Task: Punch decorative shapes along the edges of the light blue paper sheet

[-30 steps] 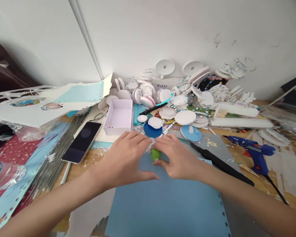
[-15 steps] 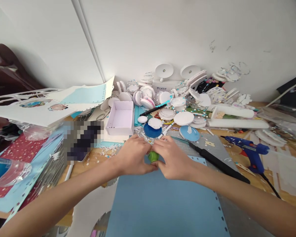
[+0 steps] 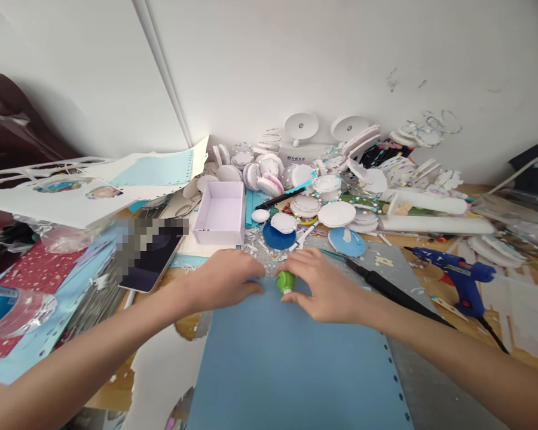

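Okay, right hand (image 3: pixel 327 291) has a small rounded green object with a whitish end (image 3: pixel 286 280) pinched between curled fingers and thumb, at the far part of a flat blue sheet with dark spots along one edge (image 3: pixel 296 364); can't tell if object touches sheet. Left hand (image 3: pixel 224 276) is beside it, apart, half-curled, thumb parted from fingers, nothing visible in it. To do this well, I'd say: firm, even pinch, left fingers near to steady either thing, and no bumping the long black thick-handled tool (image 3: pixel 394 294) just beyond.
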A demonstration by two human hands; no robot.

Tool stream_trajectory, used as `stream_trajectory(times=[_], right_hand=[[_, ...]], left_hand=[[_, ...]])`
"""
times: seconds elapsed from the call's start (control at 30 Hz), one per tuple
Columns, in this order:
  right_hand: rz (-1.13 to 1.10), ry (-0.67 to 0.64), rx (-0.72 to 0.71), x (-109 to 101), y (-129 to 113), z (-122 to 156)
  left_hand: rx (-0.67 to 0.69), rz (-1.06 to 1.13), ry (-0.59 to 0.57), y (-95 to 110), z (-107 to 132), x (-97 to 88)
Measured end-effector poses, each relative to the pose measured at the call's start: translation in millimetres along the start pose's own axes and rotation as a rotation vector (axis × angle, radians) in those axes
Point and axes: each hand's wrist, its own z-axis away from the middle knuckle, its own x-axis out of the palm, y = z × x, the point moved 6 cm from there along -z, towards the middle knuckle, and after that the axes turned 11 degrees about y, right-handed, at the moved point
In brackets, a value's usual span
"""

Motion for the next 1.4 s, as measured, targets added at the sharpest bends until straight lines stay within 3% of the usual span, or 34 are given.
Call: stream_trajectory(times=[0.17,0.43,0.73,1.0,1.17,1.4], right_hand=[[0.018,0.014,-0.016,-1,-2,0],[0.08,0.062,-0.055,2,-9,-6],[0.026,0.061,-0.071,6,-8,-4],[0.041,-0.016,-0.043,-1,-3,-4],[0.024,-0.063,0.006,-1,5,1],[-0.031,-0.12,-0.035,6,7,-1]], left_hand=[[0.013,-0.008,0.001,4,1,-2.1],[0.021,-0.126,0.13,32,-12,2.0],[-0.02,0.005,0.124,26,-11,8.8],[-0.055,-0.014,-0.044,7,-3,7.8],[-0.057,-0.039,-0.019,3,-1,-1.1],[-0.014,-0.05,0.012,5,-2,-3.8]])
